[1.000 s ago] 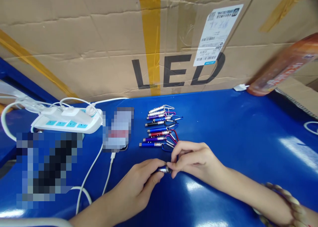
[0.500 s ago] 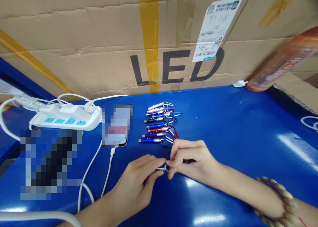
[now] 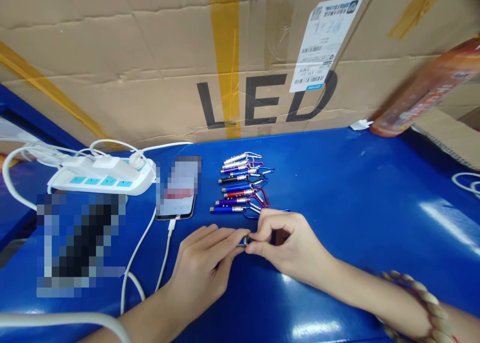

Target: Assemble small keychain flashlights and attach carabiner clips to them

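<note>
Cardboard spans the back: a big brown box (image 3: 150,58) printed "LED" in black letters, crossed by yellow tape (image 3: 224,43), with a white label (image 3: 326,43) stuck over the edge of the D. Before it spreads a glossy blue table (image 3: 356,193), pale reflections lying along its surface. At the far right corner an orange bottle (image 3: 423,95) tilts to the right, its base just beside a small white object (image 3: 361,125). On the left sits a white power strip (image 3: 140,184) with blue sockets, chargers and cables crowded on it; nearer, a pixelated patch hides something dark. The left hand (image 3: 206,260) is curled, thumb and fingers gripping a small shiny piece (image 3: 245,241) at the middle of the table's near part; the right hand (image 3: 290,243) pinches the right end of that same piece between thumb and forefinger. The fingers cover most of it, so its full shape cannot be told. Beads (image 3: 431,308) circle the right wrist. Between the power strip and the row of lights lies a phone (image 3: 180,185), partly pixelated, a white cable (image 3: 165,258) plugged into its near end. Slim metal tubes (image 3: 227,209) in silver, purple, blue, black and red lie side by side beyond the hands, carabiner clips (image 3: 263,197) pointing right.
</note>
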`<state>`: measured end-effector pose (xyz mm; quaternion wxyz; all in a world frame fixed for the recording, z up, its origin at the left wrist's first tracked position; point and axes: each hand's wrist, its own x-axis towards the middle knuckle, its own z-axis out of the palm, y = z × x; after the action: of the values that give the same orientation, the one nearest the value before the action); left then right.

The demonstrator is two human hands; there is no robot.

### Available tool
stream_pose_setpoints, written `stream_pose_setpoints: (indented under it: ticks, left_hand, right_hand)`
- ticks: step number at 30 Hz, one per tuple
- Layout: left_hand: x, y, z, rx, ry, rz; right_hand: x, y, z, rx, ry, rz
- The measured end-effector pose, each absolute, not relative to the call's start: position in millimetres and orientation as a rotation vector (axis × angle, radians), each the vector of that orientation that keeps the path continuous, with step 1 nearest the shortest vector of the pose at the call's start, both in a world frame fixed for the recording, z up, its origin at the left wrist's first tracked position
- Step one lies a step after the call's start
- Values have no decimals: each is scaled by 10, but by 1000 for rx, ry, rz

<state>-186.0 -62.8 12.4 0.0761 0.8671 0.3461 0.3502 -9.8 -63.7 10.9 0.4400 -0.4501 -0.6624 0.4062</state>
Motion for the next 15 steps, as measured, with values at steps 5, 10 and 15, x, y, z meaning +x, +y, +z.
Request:
stream_pose_setpoints:
  ticks: [5,10,15]
  left_hand:
    - [-1854,-624,126,2610,1051,1065]
    - [-1839,-609,153,2580,1059,1060]
    - [-1828,-581,181,2550,1035,1049]
  right_hand:
    - [-107,-634,96,-1131,-1603,1046]
    - [-89,-621,113,-1151,-1602,1051]
    - [-53,-591,127,-1182,-1621,1059]
